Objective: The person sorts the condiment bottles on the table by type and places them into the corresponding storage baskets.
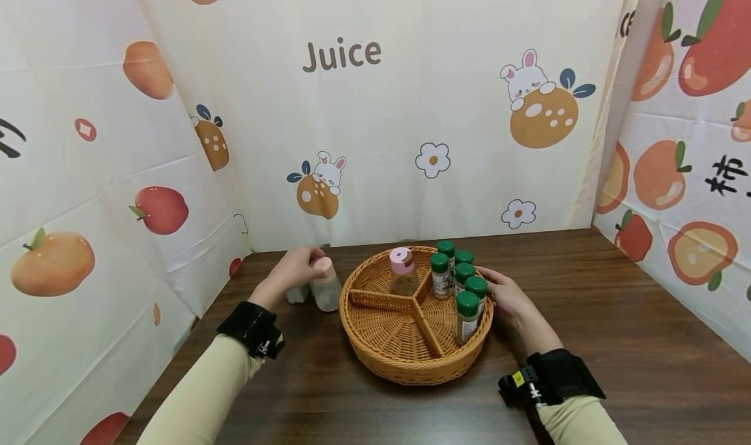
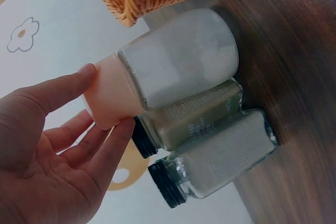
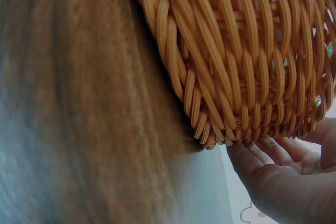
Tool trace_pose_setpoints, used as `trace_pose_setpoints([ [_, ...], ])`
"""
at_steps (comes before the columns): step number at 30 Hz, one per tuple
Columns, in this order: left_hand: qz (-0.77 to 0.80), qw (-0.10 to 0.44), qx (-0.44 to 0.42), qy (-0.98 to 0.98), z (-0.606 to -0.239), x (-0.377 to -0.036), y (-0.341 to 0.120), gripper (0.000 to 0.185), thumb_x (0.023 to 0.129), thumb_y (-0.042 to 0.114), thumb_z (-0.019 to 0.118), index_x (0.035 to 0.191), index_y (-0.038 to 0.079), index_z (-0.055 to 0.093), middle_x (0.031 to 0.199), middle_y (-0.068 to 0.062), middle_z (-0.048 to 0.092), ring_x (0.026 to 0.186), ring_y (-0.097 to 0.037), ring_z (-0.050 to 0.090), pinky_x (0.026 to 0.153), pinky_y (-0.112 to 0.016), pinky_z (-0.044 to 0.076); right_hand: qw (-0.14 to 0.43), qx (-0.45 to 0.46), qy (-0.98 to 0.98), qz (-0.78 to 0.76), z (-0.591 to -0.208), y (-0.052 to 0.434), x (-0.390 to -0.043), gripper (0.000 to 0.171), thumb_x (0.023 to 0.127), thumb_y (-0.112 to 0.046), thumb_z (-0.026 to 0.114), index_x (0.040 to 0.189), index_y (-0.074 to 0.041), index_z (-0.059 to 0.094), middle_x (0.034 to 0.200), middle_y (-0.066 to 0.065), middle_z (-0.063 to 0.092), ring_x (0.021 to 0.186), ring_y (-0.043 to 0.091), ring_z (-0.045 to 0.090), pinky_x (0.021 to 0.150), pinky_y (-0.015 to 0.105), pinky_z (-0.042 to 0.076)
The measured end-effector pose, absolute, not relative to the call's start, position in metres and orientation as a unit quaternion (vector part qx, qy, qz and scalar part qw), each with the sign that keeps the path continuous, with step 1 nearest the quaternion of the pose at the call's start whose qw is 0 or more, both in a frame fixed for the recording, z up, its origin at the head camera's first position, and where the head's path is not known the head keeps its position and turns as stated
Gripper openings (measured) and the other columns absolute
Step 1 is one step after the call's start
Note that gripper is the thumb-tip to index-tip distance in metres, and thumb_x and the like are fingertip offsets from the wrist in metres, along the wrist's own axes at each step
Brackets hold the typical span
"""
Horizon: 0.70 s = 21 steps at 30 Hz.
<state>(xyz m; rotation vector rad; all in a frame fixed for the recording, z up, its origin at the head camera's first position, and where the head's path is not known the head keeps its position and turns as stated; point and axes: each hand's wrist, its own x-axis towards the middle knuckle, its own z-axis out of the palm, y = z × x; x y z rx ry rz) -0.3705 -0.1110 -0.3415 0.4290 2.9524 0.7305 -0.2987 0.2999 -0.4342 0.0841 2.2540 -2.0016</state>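
My left hand pinches the peach-coloured cap of a clear, rounded jar with white contents. The jar stands upright beside the left rim of a round wicker basket. Behind it in the left wrist view are two square glass jars with black lids, one with greenish contents, one with pale contents. At the basket's right side, my right hand holds the rim, its fingers against the outer wall. A pink-capped jar stands in the basket's back compartment.
Several green-capped spice jars crowd the basket's right compartment. Wicker dividers split the basket in three. A printed cloth closes off the back of the dark wooden table, with more cloth on both sides.
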Motion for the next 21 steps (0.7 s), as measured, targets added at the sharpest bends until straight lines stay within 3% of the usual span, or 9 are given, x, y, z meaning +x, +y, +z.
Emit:
trace_pose_setpoints([
  [6, 0.245, 0.035, 0.139, 0.959, -0.334, -0.375, -0.11, 0.037, 0.093, 0.014, 0.067, 0.126, -0.002, 0.06, 0.119, -0.018, 0.065, 0.105, -0.027, 0.059, 0.091, -0.042, 0.05, 0.063, 0.025, 0.747, -0.662, -0.433, 0.299, -0.297, 0.05, 0.11, -0.017, 0.03, 0.157, -0.002, 0.022, 0.16, 0.027, 0.026, 0.13, 0.023, 0.045, 0.084, 0.015, 0.047],
  [16, 0.255, 0.032, 0.155, 0.954, -0.314, -0.372, -0.105, 0.043, 0.094, 0.017, 0.068, 0.131, -0.001, 0.056, 0.124, -0.02, 0.063, 0.11, -0.03, 0.059, 0.091, -0.041, 0.051, 0.062, 0.024, 0.744, -0.664, -0.433, 0.298, -0.297, 0.05, 0.11, -0.017, 0.03, 0.157, -0.001, 0.022, 0.159, 0.028, 0.026, 0.137, 0.031, 0.04, 0.084, 0.014, 0.047],
  [18, 0.258, 0.026, 0.157, 0.953, -0.309, -0.372, -0.103, 0.044, 0.094, 0.017, 0.068, 0.131, -0.002, 0.056, 0.123, -0.02, 0.063, 0.108, -0.029, 0.058, 0.089, -0.04, 0.05, 0.061, 0.022, 0.745, -0.664, -0.432, 0.298, -0.296, 0.05, 0.11, -0.017, 0.03, 0.157, -0.001, 0.022, 0.159, 0.029, 0.025, 0.138, 0.03, 0.04, 0.084, 0.014, 0.047],
  [21, 0.26, 0.015, 0.159, 0.952, -0.303, -0.371, -0.1, 0.043, 0.095, 0.015, 0.067, 0.132, -0.003, 0.055, 0.124, -0.021, 0.062, 0.108, -0.029, 0.057, 0.091, -0.041, 0.049, 0.06, 0.02, 0.745, -0.664, -0.432, 0.298, -0.296, 0.05, 0.11, -0.016, 0.03, 0.157, 0.0, 0.022, 0.159, 0.029, 0.025, 0.126, 0.019, 0.05, 0.083, 0.014, 0.048],
])
